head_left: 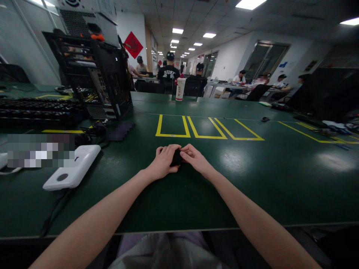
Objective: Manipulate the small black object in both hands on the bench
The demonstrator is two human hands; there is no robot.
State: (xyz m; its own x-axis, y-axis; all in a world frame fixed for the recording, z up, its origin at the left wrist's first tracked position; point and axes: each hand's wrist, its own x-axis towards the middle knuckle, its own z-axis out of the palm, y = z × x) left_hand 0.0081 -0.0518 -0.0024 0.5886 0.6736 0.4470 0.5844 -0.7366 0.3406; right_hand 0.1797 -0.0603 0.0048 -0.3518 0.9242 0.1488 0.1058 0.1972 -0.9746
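A small black object is just above or on the green table, mostly covered by my hands, so its kind cannot be told. My left hand is closed over it, palm down, with the thumb on the near side. From the right, my right hand has thumb and fingers pinched at the object's right edge. Whether something smaller lies in that pinch is hidden. Beyond both hands, yellow tape outlines mark several boxes on the green table.
On the left stand a black open computer case, a white power bank-like device with a black cable, and black racks. A white cup stands at the far edge. A small dark item lies right; several people sit beyond.
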